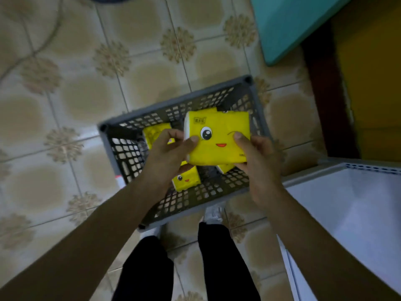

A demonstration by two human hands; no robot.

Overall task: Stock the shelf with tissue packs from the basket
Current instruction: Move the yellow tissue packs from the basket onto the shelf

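**One pack up, shelf to the right**

A yellow tissue pack [219, 137] with a cartoon face is held between both hands, directly above the grey basket [173, 103] and clear of its rim. The left hand [171, 148] clasps the pack's left end, thumb laid over the printed front and fingers curled round behind. The right hand [258, 161] takes the lower right corner the same way, thumb on the face and fingers tucked beneath. Neither hand has anything else in it. The two-sided grip looks like a way to keep a soft, squashy pack flat and square, face up, so it can go onto a shelf neatly rather than sag from one corner.

The basket sits on the tiled floor [65, 94] just ahead of the person's shoes [213, 213], close enough to reach straight down into. Several loose packs [186, 180] lie inside at different angles (at least three show, partly hidden by the hands and the held pack), so the stocking is, by my reading, well short of finished.

The white shelf [347, 203] lies low at the right, just beside the basket, and the part in view is bare. The likely next step is a swing of the held pack to the right and a level set-down there.
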